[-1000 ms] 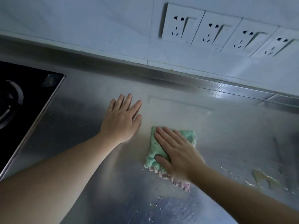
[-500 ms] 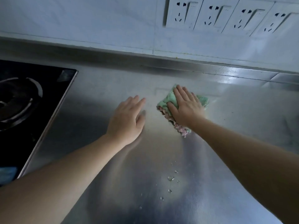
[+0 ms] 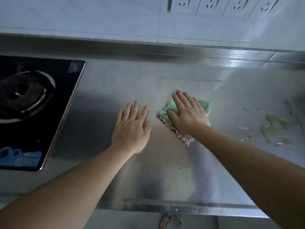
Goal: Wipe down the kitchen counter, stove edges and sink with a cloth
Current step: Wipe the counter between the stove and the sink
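Observation:
A green cloth (image 3: 166, 108) with a pink underside lies on the silver counter (image 3: 165, 176), right of its middle. My right hand (image 3: 188, 113) presses flat on top of the cloth, fingers straight and pointing toward the wall. Just to the left of it my left hand (image 3: 132, 128) rests flat on the bare counter, fingers spread, touching no cloth. The black glass stove (image 3: 66, 90) with its round burner (image 3: 23, 96) sits at the left; its metal edge runs diagonally beside my left forearm. No sink is in view.
A yellowish puddle (image 3: 275, 128) and small drops lie on the counter at the right. A row of white wall sockets (image 3: 219, 5) lines the tiled wall at the top. The counter's front edge (image 3: 181, 209) runs along the bottom.
My right hand pushed the cloth away toward the wall, then drew it back toward me and a little right. My left hand stayed flat on the counter. The view dipped downward.

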